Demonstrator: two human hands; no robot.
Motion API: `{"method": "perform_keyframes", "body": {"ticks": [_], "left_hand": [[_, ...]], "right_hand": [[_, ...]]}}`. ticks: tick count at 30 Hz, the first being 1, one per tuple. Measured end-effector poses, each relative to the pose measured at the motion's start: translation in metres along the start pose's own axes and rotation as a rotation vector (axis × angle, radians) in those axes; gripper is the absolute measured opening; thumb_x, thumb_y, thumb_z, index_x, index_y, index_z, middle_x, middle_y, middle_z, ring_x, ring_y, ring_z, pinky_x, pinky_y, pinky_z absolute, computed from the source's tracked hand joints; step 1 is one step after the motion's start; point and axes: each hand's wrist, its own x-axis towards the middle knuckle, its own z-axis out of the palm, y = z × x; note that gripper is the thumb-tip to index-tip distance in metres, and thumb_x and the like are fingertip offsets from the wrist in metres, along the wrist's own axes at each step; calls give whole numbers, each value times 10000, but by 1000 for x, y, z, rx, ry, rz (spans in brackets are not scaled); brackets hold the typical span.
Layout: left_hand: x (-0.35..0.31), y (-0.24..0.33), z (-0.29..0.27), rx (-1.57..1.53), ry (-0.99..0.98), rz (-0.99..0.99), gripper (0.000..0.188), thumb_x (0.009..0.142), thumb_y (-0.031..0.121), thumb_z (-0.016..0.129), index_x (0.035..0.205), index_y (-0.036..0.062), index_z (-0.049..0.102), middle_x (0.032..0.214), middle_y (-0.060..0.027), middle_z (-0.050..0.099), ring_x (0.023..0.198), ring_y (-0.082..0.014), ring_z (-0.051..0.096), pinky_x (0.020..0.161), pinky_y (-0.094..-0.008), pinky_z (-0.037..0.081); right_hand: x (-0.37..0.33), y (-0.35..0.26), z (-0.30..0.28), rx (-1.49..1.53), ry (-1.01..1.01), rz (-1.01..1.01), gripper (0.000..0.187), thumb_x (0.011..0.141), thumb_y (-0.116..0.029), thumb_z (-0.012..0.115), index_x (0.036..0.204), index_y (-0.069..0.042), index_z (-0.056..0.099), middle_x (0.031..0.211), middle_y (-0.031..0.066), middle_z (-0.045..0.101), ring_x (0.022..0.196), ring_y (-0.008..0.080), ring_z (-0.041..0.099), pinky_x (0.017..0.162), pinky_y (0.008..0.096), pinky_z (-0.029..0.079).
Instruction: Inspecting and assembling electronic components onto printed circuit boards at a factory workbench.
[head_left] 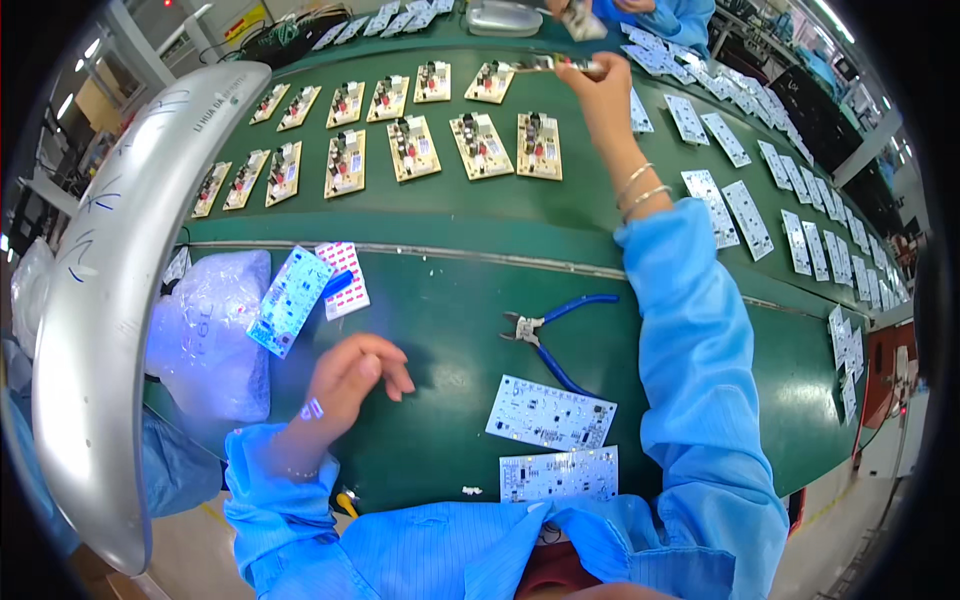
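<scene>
My right hand point(598, 85) reaches to the far side of the bench, its fingers closed on a circuit board point(545, 64) that shows nearly edge-on. Just left of it lies a tan circuit board point(491, 82) with components, last in the far row. My left hand point(350, 378) hovers over the near mat, fingers loosely bent and holding nothing. Blue-handled side cutters point(528, 328) lie between my arms with their jaws pointing left. Two white circuit boards, one angled point(551, 412) and one nearer me point(560, 473), lie by my right sleeve.
A bubble-wrapped bundle point(215, 335) sits left, with a white board point(291, 302) leaning on it beside a red-marked label sheet point(343, 281). A long silver lamp housing point(130, 290) blocks the left side. Many white boards point(745, 220) cover the right. Another person's blue sleeve point(685, 22) shows at the far side.
</scene>
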Motion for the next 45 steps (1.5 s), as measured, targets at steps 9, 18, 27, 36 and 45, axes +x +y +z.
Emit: {"method": "perform_keyframes", "body": {"ticks": [9,18,27,36,45], "left_hand": [[-7,13,8,112,38,2,342,876,312,421,1000,-5,457,755,-126,569,650,-158,540,601,-268,441],[-7,18,8,160,38,69,236,871,212,445,944,-6,496,756,-124,571,646,-152,545,571,-255,451],[0,14,8,210,39,73,210,866,189,447,919,-8,499,753,-126,570,627,-150,538,559,-248,445],[17,14,37,711,-158,360,602,728,301,625,1189,45,336,1115,-180,469,1002,-303,445,872,-412,327],[34,1,78,902,-371,517,668,653,388,616,1165,14,406,1116,-184,431,1022,-331,411,893,-489,311]], "right_hand": [[-15,33,39,-253,-50,-139,547,658,-253,693,986,62,390,997,198,428,942,282,437,796,324,376],[-77,-8,-84,-446,-261,-347,454,694,-182,669,1021,6,415,987,156,454,902,273,478,795,328,396],[-105,0,-110,-712,-511,-296,533,775,-325,550,1124,52,407,1092,235,459,1045,358,426,869,374,379],[-14,3,-124,-976,-367,-187,513,783,-407,510,1069,18,499,1035,187,535,971,323,491,845,366,383],[-93,6,-200,-1199,-481,-140,441,760,-288,561,1092,-16,459,1089,179,495,995,331,464,843,383,381]]}}
